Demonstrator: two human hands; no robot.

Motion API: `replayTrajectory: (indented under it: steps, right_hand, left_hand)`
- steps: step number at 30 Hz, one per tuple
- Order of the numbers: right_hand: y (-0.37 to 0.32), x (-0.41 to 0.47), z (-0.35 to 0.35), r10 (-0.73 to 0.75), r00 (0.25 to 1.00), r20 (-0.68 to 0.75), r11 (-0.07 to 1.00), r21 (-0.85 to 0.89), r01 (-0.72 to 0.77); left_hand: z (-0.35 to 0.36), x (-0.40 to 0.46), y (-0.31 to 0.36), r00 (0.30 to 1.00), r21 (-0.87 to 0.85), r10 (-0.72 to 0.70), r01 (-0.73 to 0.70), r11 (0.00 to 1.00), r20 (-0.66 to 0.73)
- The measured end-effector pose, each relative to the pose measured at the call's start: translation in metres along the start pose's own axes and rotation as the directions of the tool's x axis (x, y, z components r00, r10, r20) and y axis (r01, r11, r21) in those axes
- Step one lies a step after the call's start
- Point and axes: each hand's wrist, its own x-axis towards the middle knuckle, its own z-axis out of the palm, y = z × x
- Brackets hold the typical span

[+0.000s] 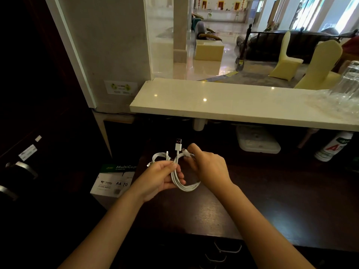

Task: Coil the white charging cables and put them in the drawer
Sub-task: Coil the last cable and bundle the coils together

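Observation:
Both hands hold a white charging cable [186,186] wound into a loop above the dark wooden desk [272,200]. My left hand [161,176] pinches the loop's left side. My right hand [206,165] grips the cable's top, where a USB plug [178,145] sticks upward. A second white cable bundle [160,157] shows just behind my left fingers, whether held or lying on the desk I cannot tell. Drawers with metal handles [228,248] sit shut under the desk's front edge.
A pale stone counter [233,105] overhangs the desk's far side, with clear glasses [349,80] at its right end. A box of A4 paper [113,181] stands left of the desk. A white bottle [334,146] and a white box [258,141] sit under the counter.

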Motion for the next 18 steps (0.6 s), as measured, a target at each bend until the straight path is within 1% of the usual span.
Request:
replayTrajectory:
  steps: [1, 2, 4, 5, 7, 8, 9, 10, 11, 12, 13, 14, 15, 16, 18]
  right_hand:
    - [0.000, -0.002, 0.003, -0.045, 0.996, -0.073, 0.998, -0.039, 0.043]
    - [0.002, -0.003, 0.005, -0.061, 0.991, -0.121, 0.997, -0.056, 0.055]
    - [0.004, -0.006, 0.006, -0.062, 0.984, -0.165, 0.997, -0.047, 0.055]
    - [0.004, -0.006, 0.006, -0.073, 0.982, -0.174, 0.997, -0.038, 0.068]
    - [0.005, -0.006, 0.004, -0.145, 0.975, -0.166, 0.989, -0.051, 0.138]
    - [0.004, -0.005, 0.003, -0.146, 0.977, -0.153, 0.989, -0.024, 0.144]
    - [0.002, -0.001, 0.000, -0.061, 0.991, -0.123, 0.993, 0.091, 0.072]
    - [-0.002, 0.004, -0.005, 0.116, 0.992, -0.053, 0.952, 0.289, -0.096]
    - [-0.003, 0.009, -0.008, 0.293, 0.954, 0.068, 0.824, 0.488, -0.288]
    - [-0.002, 0.012, -0.011, 0.410, 0.890, 0.197, 0.667, 0.602, -0.440]
    - [0.000, 0.013, -0.011, 0.450, 0.839, 0.305, 0.548, 0.648, -0.529]
    - [0.003, 0.012, -0.012, 0.433, 0.809, 0.397, 0.468, 0.668, -0.578]
    - [0.005, 0.010, -0.011, 0.388, 0.792, 0.472, 0.419, 0.675, -0.608]
    - [0.007, 0.007, -0.010, 0.339, 0.777, 0.531, 0.385, 0.675, -0.630]
    - [0.010, 0.003, -0.009, 0.282, 0.756, 0.590, 0.368, 0.661, -0.654]
  left_hand:
    - [0.001, 0.000, -0.001, 1.000, -0.011, -0.006, 0.006, 1.000, -0.009]
    - [0.001, 0.000, -0.001, 1.000, -0.023, -0.010, 0.010, 1.000, -0.020]
    - [0.002, 0.000, -0.001, 0.999, -0.030, -0.013, 0.012, 0.999, -0.043]
    - [0.003, 0.000, -0.001, 0.998, -0.017, -0.012, 0.011, 1.000, -0.056]
    - [0.005, -0.001, -0.001, 0.996, 0.039, -0.002, 0.005, 0.999, -0.085]
    - [0.007, -0.002, -0.002, 0.996, 0.065, 0.004, 0.002, 0.998, -0.091]
    - [0.008, -0.002, -0.002, 0.997, 0.077, 0.005, 0.001, 0.997, -0.082]
    - [0.008, -0.002, -0.002, 0.998, 0.073, 0.004, 0.000, 0.997, -0.060]
    - [0.007, -0.002, -0.001, 0.999, 0.065, 0.004, -0.001, 0.998, -0.037]
    - [0.005, -0.002, 0.000, 1.000, 0.061, 0.006, -0.004, 0.998, -0.024]
    - [0.002, -0.002, 0.000, 1.000, 0.055, 0.006, -0.005, 0.999, -0.025]
    - [-0.001, -0.002, -0.001, 0.999, 0.034, 0.000, 0.001, 0.999, -0.036]
    - [-0.003, -0.002, -0.003, 0.999, -0.002, -0.012, 0.012, 1.000, -0.053]
    - [-0.005, -0.001, -0.005, 0.997, -0.048, -0.025, 0.022, 0.999, -0.068]
    - [-0.004, 0.001, -0.011, 0.995, -0.131, -0.043, 0.031, 0.991, -0.088]
